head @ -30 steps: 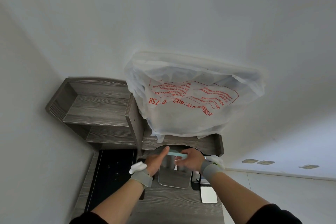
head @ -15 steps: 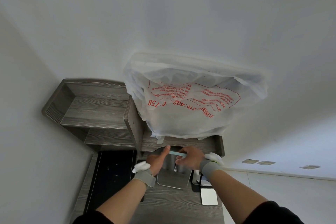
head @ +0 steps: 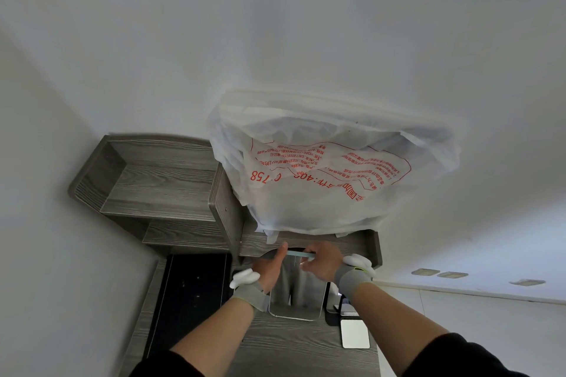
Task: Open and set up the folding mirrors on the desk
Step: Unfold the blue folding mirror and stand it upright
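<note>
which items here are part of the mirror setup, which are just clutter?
In the job:
- standing mirror
- left hand and right hand, both on its top edge
- small flat mirror on the desk

Lying about:
- plastic bag on the shelf unit
- black panel at left

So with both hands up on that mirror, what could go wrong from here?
1. Both hands, left hand and right hand, pinch only the top edge of the large mirror, so its base might slide on the desk.
2. The small mirror lies flat beside it on the right; a slipping base or forearm could knock it.
3. The plastic bag overhangs the shelf just above the hands and could snag.
</note>
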`<move>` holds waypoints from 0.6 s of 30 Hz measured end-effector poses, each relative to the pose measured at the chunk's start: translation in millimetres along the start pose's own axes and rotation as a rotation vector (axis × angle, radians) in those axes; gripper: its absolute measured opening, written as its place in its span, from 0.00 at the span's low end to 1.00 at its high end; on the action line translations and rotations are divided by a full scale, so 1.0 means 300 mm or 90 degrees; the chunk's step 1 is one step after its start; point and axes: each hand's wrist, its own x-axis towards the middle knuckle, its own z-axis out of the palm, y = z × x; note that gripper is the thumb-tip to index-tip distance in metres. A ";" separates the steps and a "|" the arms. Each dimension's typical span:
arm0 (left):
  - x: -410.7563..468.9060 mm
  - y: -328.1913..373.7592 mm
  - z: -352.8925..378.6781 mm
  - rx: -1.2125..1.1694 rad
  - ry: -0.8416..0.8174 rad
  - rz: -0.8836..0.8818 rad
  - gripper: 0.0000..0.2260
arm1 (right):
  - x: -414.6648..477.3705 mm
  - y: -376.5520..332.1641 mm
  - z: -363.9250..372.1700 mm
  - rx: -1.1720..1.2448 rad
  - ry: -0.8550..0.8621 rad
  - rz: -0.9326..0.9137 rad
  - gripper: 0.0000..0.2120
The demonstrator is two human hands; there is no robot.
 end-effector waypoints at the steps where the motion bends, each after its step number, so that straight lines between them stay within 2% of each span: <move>1: 0.001 0.002 0.004 -0.024 0.014 0.004 0.31 | 0.004 -0.001 -0.001 -0.006 0.008 -0.001 0.09; 7: 0.004 0.005 0.004 -0.070 0.017 -0.006 0.32 | 0.017 -0.006 -0.002 -0.032 0.010 -0.037 0.13; 14: 0.005 0.008 0.003 -0.057 0.008 -0.017 0.35 | 0.021 -0.011 0.002 -0.017 0.035 -0.043 0.16; 18: -0.007 0.010 0.000 -0.098 0.015 0.031 0.27 | 0.016 -0.019 -0.001 -0.024 0.032 -0.033 0.16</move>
